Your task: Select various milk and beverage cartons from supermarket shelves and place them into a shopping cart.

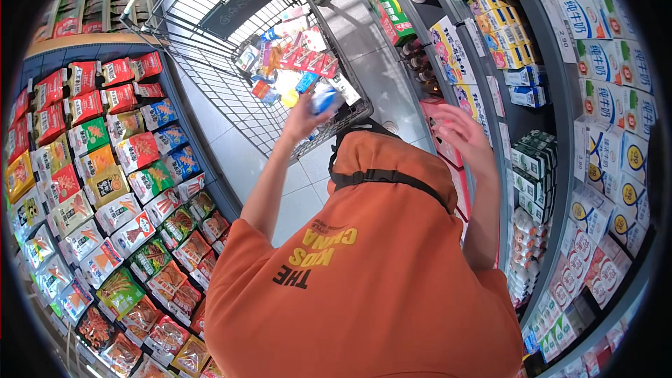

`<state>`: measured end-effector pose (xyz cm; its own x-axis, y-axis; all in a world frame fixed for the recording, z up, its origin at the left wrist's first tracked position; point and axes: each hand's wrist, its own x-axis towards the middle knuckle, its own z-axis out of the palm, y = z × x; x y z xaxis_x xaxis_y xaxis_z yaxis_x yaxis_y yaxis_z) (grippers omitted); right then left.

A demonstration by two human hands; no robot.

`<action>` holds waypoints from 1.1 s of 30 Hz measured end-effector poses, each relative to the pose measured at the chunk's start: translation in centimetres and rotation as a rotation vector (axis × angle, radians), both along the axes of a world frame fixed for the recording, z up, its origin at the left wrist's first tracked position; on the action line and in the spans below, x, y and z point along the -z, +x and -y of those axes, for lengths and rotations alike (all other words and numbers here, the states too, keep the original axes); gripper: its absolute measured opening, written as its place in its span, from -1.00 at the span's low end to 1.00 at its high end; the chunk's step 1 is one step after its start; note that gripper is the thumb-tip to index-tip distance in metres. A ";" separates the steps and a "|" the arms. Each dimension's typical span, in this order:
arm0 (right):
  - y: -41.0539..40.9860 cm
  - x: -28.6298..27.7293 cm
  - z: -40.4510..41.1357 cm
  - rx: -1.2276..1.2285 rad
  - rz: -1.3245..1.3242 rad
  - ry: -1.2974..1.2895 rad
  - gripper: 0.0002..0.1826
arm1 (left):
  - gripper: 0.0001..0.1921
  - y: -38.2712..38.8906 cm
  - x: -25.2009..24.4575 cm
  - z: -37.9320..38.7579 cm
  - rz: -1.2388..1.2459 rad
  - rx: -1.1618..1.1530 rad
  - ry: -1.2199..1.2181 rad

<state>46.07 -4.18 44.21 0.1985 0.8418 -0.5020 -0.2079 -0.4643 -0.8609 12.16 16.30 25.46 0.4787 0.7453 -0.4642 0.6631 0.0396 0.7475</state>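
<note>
Over the near end of a wire shopping cart, my left hand grips a blue-and-white package. The package is blurred by motion, so its exact kind is unclear. Mixed groceries lie in the basket just beyond it, among them a strip of red packs, a small blue pack and a round yellow item. My right hand is raised beside the dairy shelf on the right, fingers loosely spread and holding nothing. A red carton stands low behind it.
On the left, a sloped display holds rows of bagged snacks. Shelves on the right carry milk cartons, yellow boxes and dark green cartons. A green-and-red box stands near the aisle's tiled floor.
</note>
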 end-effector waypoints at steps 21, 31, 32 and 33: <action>2.4 2.6 3.8 0.107 0.079 -0.260 -0.59 | -0.15 -12.8 27.4 -0.3 -0.439 0.212 -0.091; 7.7 4.6 -1.4 0.235 1.183 -0.063 -0.65 | -0.07 -8.0 19.0 0.7 -0.513 -0.105 -0.122; 8.9 4.5 -3.5 0.258 1.304 -0.016 -0.65 | -0.14 -10.1 19.5 1.1 -0.391 -0.179 -0.106; 10.5 4.8 -4.9 0.253 1.384 -0.005 -0.60 | -0.14 -10.6 19.3 1.5 -0.394 -0.187 -0.093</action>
